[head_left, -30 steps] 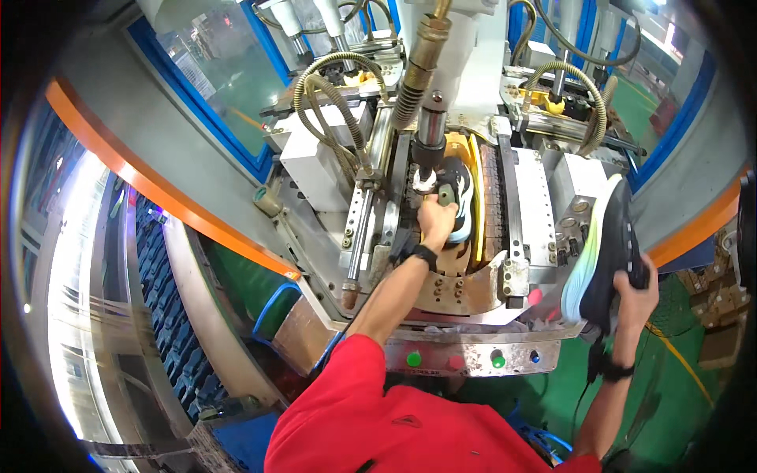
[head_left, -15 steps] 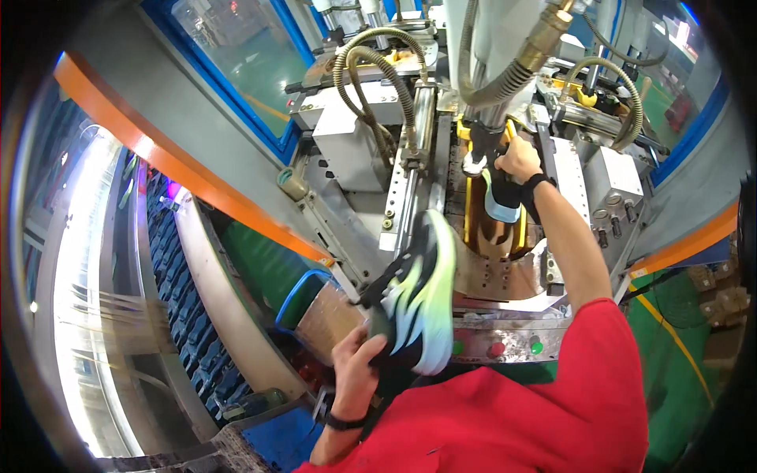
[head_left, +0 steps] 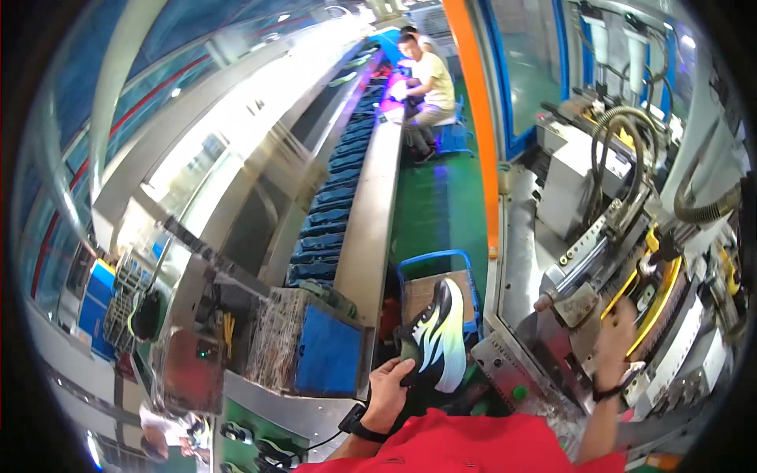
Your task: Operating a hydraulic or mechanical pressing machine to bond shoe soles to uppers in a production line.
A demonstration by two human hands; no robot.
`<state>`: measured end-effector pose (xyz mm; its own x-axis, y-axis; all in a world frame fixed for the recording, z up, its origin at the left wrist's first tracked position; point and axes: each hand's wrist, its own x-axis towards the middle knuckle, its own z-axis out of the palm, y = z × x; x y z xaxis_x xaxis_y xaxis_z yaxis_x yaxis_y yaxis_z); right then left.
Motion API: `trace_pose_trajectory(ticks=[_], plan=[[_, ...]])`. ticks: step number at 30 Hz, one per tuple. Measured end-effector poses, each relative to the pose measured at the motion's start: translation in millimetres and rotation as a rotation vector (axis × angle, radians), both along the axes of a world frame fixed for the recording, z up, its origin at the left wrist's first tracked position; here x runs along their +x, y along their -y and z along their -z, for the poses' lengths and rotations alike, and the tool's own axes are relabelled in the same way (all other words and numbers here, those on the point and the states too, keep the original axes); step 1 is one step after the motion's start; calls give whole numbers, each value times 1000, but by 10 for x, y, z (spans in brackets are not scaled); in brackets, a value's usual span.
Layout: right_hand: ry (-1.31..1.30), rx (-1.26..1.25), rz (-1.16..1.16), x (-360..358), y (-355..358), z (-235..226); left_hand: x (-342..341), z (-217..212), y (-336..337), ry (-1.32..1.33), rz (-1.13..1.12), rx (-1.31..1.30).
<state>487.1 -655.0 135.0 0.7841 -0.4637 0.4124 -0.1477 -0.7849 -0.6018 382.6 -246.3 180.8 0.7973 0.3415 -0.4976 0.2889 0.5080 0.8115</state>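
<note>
My left hand (head_left: 389,394) grips a running shoe (head_left: 442,339) by its dark collar end, thumb pressed on it. The shoe has a black upper and a thick sole side fading from yellow-green to pale blue; its toe points up and away. At the right, my right hand (head_left: 615,343) is at the near end of the press machine, beside a yellow-edged clamp (head_left: 658,303). Motion softens it, but the fingers look stretched out, with nothing seen in them. Between the yellow edges part of another shoe (head_left: 646,296) shows, mostly hidden by the press.
A conveyor (head_left: 331,201) with dark blue slats runs away on the left; a seated person (head_left: 432,87) works beside it. A blue-handled cart (head_left: 435,256) stands between conveyor and machine. An orange-edged post (head_left: 477,118) borders the machine. Several shoes (head_left: 272,451) lie at lower left.
My view has swung left toward the conveyor. My right hand has come back from the press head and off the shoe there. My left hand still holds its shoe, now more upright.
</note>
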Motion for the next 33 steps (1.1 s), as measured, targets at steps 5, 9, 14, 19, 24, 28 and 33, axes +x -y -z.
trace_pose_trajectory(ticks=[5,9,14,19,24,28,33], plan=[[-109,92,-491,-815,-1197,1044,-620,160,14,-50,-56,-21],[-264,11,-467,-825,-1264,1994,-857,120,111,-72,-7,-35],[-415,-494,-824,-789,-1080,2444,-1193,172,117,-33,19,308],[-236,7,-528,-713,-1191,2269,-1280,471,-157,6,-5,294],[-261,123,-535,-741,-1145,2061,-1329,670,-383,-75,-62,32],[-413,126,-601,-687,-1310,2333,-1735,619,-651,-172,-180,-66],[-184,373,-650,-265,-1656,1588,-2320,1110,-1091,-233,-483,-308]])
